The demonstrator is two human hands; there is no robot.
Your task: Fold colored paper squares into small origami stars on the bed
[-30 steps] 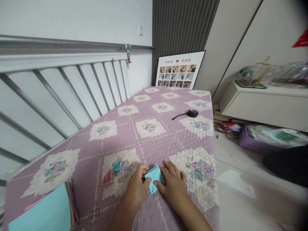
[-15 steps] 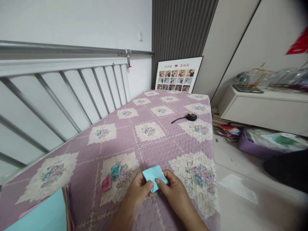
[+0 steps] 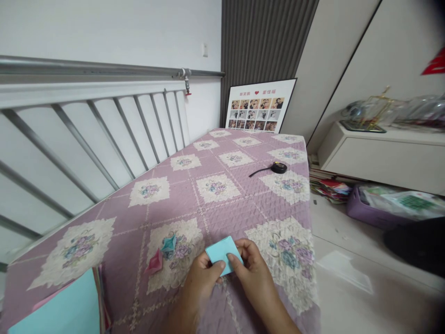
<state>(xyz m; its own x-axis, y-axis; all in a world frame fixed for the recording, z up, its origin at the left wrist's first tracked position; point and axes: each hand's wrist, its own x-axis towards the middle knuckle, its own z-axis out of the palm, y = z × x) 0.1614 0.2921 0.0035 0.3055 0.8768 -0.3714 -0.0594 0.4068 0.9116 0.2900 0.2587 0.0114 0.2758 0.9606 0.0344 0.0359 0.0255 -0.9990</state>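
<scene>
A small square of folded light-blue paper (image 3: 223,253) is held between my two hands above the quilted cloth. My left hand (image 3: 206,273) pinches its lower left side, thumb on top and fingers underneath. On the right side my right hand (image 3: 250,266) grips it the same way, its thumb pressed on the face near the middle. To the left of my hands lie a small folded blue paper piece (image 3: 169,244) and a folded pink paper piece (image 3: 155,262), almost touching each other.
A stack of coloured paper (image 3: 66,311) lies at the near left, blue sheet uppermost. Farther off on the purple floral cloth (image 3: 181,195) is a black tape measure (image 3: 278,167) with a strap. A railing (image 3: 104,134) borders the left; a purple bin (image 3: 365,211) stands right.
My right thumb has shifted slightly up on the folded paper, while both hands keep hold of it. The view has moved a little; the other things lie as before.
</scene>
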